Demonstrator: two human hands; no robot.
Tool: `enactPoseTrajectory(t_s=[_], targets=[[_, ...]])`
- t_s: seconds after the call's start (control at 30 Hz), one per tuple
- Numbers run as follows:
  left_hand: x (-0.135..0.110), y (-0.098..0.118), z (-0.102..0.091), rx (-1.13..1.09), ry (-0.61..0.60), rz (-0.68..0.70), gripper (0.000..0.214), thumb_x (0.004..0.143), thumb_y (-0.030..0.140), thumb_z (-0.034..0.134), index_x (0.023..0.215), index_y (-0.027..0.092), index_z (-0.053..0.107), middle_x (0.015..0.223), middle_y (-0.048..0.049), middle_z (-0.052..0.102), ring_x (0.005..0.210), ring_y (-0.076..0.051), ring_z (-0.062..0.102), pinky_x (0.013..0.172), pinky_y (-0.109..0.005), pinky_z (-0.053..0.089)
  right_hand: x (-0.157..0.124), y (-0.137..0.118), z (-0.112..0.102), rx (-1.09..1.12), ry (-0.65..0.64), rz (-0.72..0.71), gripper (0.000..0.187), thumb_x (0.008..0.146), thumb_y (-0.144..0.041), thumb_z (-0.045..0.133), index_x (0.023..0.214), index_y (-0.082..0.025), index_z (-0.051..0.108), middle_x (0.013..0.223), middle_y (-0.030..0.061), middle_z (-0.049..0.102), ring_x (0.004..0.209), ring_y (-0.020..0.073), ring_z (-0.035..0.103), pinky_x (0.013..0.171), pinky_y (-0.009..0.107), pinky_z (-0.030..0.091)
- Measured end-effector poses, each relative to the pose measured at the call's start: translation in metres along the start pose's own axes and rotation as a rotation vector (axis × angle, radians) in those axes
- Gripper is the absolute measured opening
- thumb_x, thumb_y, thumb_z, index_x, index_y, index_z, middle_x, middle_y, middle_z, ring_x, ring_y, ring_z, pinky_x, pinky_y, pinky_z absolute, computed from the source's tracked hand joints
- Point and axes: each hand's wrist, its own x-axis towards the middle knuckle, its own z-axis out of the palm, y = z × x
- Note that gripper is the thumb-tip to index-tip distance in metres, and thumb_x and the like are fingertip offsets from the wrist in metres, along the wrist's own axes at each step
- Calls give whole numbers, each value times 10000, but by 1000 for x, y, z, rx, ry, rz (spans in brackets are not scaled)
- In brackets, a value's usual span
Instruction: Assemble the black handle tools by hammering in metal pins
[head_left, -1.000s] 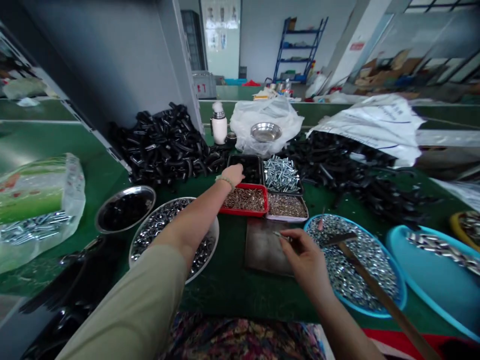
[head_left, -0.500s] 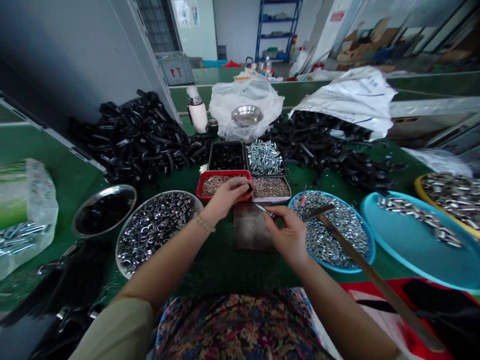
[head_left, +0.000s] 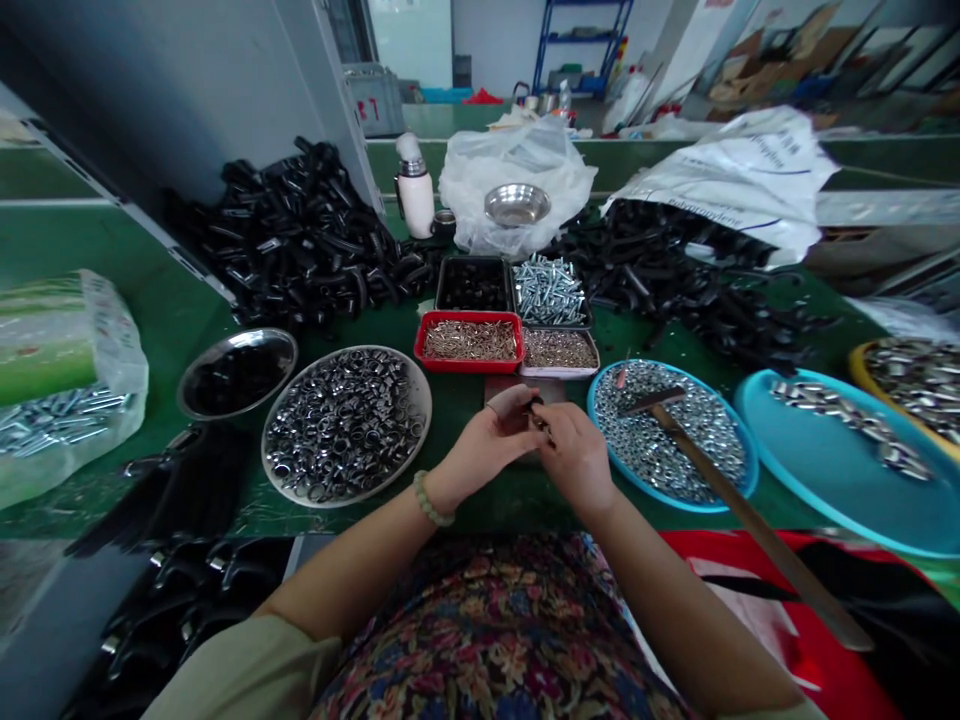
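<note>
My left hand (head_left: 495,442) and my right hand (head_left: 579,458) meet above a dark metal plate (head_left: 491,388), fingers pinched together. A small round black part (head_left: 535,402) shows at the left fingertips. The right fingers are closed around a metal bolt, now mostly covered by both hands. Whether bolt and black part touch cannot be made out. Just beyond are a red tray (head_left: 519,366) of small copper-coloured screws or rivets and a pale tray (head_left: 598,368) of tiny metal pieces. Behind these stand a black tray of bolts (head_left: 550,290) and another of black parts (head_left: 472,287).
A hammer (head_left: 742,527) lies across the blue basin of nuts (head_left: 675,450) at right. Another blue basin (head_left: 832,460) holds metal sleeves. On the left are a basin of metal rings (head_left: 345,425) and a bowl of black parts (head_left: 238,372). Black handles (head_left: 300,240) are heaped behind.
My left hand has come back from the red tray with the black part. My right hand has closed in on it, and the bolt's shaft is now largely hidden. The view has shifted.
</note>
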Motion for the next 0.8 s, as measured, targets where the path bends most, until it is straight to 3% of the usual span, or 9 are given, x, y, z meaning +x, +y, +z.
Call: enactPoseTrajectory(t_s=[0.13, 0.23, 0.33, 0.4, 0.47, 0.57, 0.63, 0.7, 0.8], targets=[[-23, 7, -14, -4, 4, -100, 255, 726, 238, 755, 960, 184, 670, 926, -20, 699, 790, -124, 665, 818, -289, 531, -11, 1, 1, 539, -57, 354, 460, 802, -320, 666, 1233, -243, 523, 971, 57, 631, 792, 180, 625, 722, 353, 548], [-37, 11, -18, -56, -64, -244, 275, 725, 239, 759, 968, 173, 649, 891, -32, 697, 750, -121, 675, 758, -261, 541, -20, 2, 9, 915, -182, 653, 273, 832, -457, 619, 959, -216, 592, 731, -3, 608, 633, 142, 598, 596, 281, 517], [-42, 4, -15, -87, -18, -282, 288, 717, 227, 750, 975, 189, 629, 903, -24, 685, 792, -135, 681, 758, -261, 540, -24, 0, 18, 961, -194, 821, 411, 859, -573, 528, 681, -203, 499, 508, -52, 462, 439, 101, 456, 439, 225, 398], [-41, -5, -15, 19, 58, -216, 231, 730, 228, 721, 939, 195, 626, 884, -14, 671, 760, -130, 666, 754, -273, 537, -27, -4, 21, 806, -127, 847, 412, 883, -575, 482, 694, -208, 500, 470, -64, 418, 400, 99, 405, 404, 223, 345], [-41, -11, -20, 279, 86, -76, 185, 748, 218, 684, 928, 202, 641, 900, -24, 666, 788, -146, 652, 802, -297, 525, -29, -11, 20, 620, -108, 770, 299, 861, -506, 558, 870, -208, 574, 544, -48, 517, 469, 123, 491, 457, 238, 398], [-41, 1, -43, 764, -15, 77, 243, 785, 228, 643, 1028, 220, 655, 997, -58, 677, 938, -201, 637, 931, -329, 474, -33, -20, 20, 537, -257, 593, 272, 819, -373, 644, 1049, -232, 605, 825, 12, 674, 722, 171, 640, 652, 286, 501], [-36, 23, -70, 1067, -49, 123, 246, 841, 258, 575, 1072, 216, 648, 1048, -74, 676, 1007, -224, 616, 991, -357, 436, -35, -21, 22, 627, -312, 600, 183, 865, -362, 580, 979, -225, 622, 823, 20, 684, 732, 172, 664, 696, 304, 520], [-27, 48, -103, 1399, 0, 171, 251, 884, 239, 482, 1055, 203, 662, 1097, -85, 660, 1068, -243, 577, 1032, -397, 394, -36, -18, 27, 770, -269, 678, 194, 887, -378, 538, 970, -215, 604, 768, 10, 673, 674, 159, 670, 684, 306, 534], [-11, 76, -147, 1811, -59, 108, 275, 873, 207, 457, 1004, 198, 698, 1111, -97, 647, 1104, -275, 532, 1041, -428, 366, -36, -13, 32, 906, -225, 710, 226, 865, -382, 564, 1016, -216, 584, 830, 8, 675, 696, 146, 678, 694, 303, 549]])
